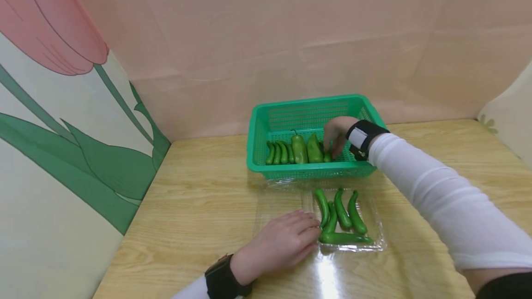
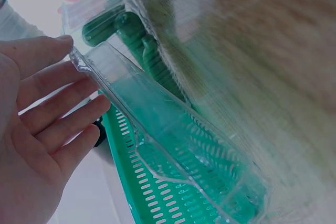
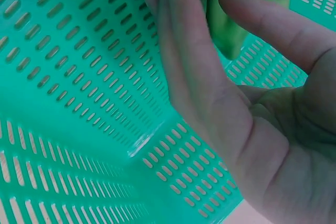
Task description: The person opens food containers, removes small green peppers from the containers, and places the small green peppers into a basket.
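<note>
In the head view my right hand [image 1: 337, 135] reaches into the green basket [image 1: 258, 126], fingers pointing down at its right end. The right wrist view shows the thumb and fingers on either side of a green pepper [image 3: 231, 35]; its upper part runs out of frame. My left hand [image 1: 287, 239] is at the near middle edge of an opened clear plastic box [image 1: 376, 225]. Its thumb and forefinger pinch the plastic rim [image 2: 79, 62] in the left wrist view, the other fingers loosely spread. Several slim green peppers [image 1: 341, 209] lie in the box's right half.
Inside the basket stand slim green peppers [image 1: 277, 153] at the left, with two fatter pale green peppers [image 1: 299, 149] beside them. The plastic box lies just in front of the basket on the wooden table [image 1: 199, 188]. A pink cloth [image 1: 232, 50] hangs behind.
</note>
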`<state>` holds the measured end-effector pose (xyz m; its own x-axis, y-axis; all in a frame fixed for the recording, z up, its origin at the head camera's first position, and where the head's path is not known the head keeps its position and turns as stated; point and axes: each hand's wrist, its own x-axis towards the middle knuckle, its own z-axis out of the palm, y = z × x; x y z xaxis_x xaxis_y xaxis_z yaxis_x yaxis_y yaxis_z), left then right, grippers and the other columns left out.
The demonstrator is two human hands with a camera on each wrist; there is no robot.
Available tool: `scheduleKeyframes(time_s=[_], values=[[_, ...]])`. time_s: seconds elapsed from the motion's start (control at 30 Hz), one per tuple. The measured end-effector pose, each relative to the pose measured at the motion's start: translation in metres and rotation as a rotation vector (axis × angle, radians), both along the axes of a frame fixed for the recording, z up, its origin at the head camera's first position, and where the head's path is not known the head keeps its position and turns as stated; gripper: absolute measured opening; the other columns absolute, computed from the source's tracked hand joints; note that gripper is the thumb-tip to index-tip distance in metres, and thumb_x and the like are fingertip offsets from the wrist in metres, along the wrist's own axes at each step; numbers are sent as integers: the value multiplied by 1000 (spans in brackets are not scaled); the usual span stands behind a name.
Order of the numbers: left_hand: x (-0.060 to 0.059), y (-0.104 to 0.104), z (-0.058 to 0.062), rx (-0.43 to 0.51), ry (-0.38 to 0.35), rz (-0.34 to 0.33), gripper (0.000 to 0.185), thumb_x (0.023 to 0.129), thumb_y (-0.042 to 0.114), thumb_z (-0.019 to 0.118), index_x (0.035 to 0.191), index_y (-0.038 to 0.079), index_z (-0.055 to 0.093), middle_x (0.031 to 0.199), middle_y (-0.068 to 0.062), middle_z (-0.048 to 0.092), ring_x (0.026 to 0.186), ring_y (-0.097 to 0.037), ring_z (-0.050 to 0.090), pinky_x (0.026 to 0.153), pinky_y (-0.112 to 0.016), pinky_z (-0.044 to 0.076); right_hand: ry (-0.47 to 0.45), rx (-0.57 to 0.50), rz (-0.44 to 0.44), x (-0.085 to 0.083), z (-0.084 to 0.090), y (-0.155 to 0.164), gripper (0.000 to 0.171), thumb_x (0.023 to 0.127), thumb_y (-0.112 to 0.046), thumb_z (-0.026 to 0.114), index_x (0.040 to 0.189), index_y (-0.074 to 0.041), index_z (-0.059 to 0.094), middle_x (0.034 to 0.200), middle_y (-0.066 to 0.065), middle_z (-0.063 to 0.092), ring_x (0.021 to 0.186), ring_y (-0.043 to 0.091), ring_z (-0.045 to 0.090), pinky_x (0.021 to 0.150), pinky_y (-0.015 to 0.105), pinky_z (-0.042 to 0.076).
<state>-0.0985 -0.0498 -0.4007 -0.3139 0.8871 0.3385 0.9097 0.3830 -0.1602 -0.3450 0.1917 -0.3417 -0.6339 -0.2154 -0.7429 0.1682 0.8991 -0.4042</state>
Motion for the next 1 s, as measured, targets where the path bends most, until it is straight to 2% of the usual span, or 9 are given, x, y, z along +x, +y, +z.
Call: scheduleKeyframes(time_s=[0.17,0.4,0.53,0.7,0.83,1.0], values=[[0,0,0,-6,14,1,27,93,31,58,114,16,66,124,-2,63,120,-15,57,113,-30,33,4,-2,0,-2,-1,0,85,92,-6,56,141,18,-8,124,39,51,93,27,70,89,37,56],[0,0,1,-8,15,-3,29,93,31,58,116,15,65,125,-2,63,120,-15,56,111,-32,38,-30,-43,-68,-6,-8,1,88,92,-1,55,142,13,-16,146,41,14,101,33,66,86,37,57],[0,1,2,-15,13,-1,30,93,31,58,117,15,65,125,-2,63,121,-15,56,111,-32,38,-27,-51,-81,-6,-8,2,87,92,0,54,144,11,-15,149,39,0,102,34,65,87,38,57],[0,1,2,-18,11,-3,30,93,31,58,117,15,65,126,-2,63,121,-15,56,111,-32,37,-30,-72,-85,-5,-7,4,87,92,0,54,143,11,-16,150,37,-6,102,35,65,88,39,57],[0,2,1,-16,9,-5,29,93,31,58,116,15,65,125,-3,63,121,-15,56,111,-32,38,-32,-79,-85,-3,-5,5,86,92,-1,54,144,10,-14,150,37,2,105,35,64,89,39,56],[-1,1,0,-6,-10,-5,29,92,31,59,115,15,65,125,-3,63,121,-15,56,111,-31,38,-27,-76,-56,0,3,6,87,93,-6,56,144,11,-13,140,42,30,106,37,64,91,41,55]])
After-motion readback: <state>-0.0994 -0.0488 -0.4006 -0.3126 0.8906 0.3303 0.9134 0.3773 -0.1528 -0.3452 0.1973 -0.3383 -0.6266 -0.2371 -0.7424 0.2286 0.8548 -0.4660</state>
